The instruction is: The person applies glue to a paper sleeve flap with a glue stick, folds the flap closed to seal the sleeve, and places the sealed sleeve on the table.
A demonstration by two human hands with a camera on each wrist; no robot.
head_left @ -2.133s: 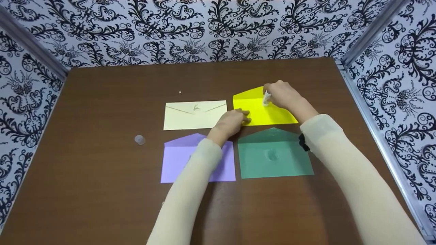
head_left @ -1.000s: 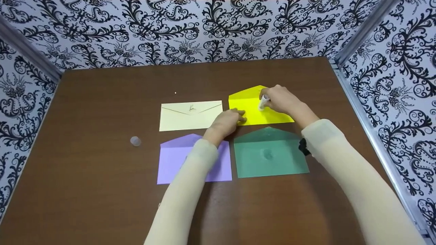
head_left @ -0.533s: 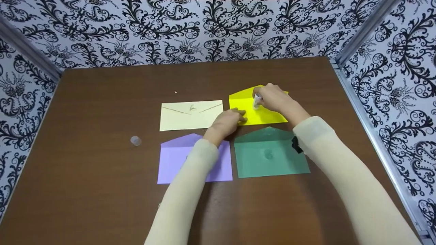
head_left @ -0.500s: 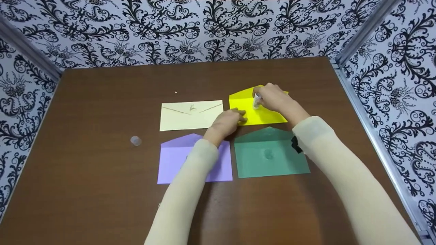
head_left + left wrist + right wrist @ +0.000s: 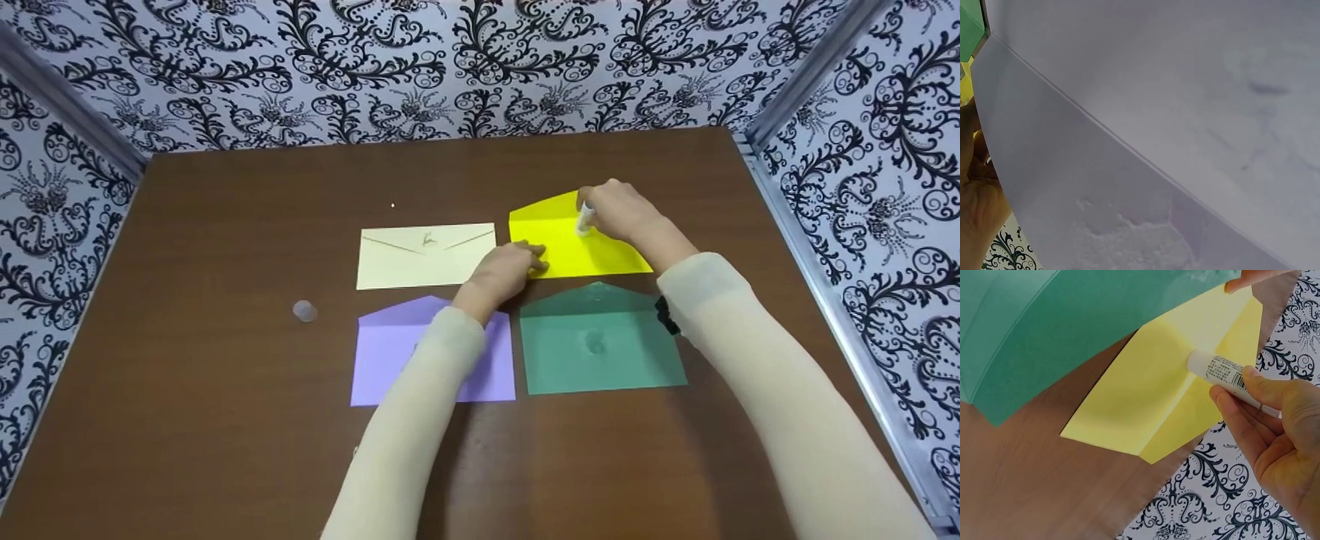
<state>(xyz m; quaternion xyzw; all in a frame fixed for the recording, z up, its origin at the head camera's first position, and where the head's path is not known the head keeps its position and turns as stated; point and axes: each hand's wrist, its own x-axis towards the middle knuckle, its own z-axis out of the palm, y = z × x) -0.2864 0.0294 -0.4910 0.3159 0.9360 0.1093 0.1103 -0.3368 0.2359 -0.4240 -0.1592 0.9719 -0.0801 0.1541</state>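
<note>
Right hand (image 5: 1280, 430) pinches stiff-looking white cylindrical tube (image 5: 1221, 372), best held mid-barrel; left hand (image 5: 501, 274), fingers extended, presses likely creasable yellow paper envelope (image 5: 581, 259) toward desk's (image 5: 187, 390) far-right corner.

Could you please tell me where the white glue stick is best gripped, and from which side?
The white glue stick is probably best pinched across the upper half of its barrel, from the person's right, as the right hand does: it is a slim, tilted cylinder whose lower end points at the yellow envelope, so leave that end free.
</note>
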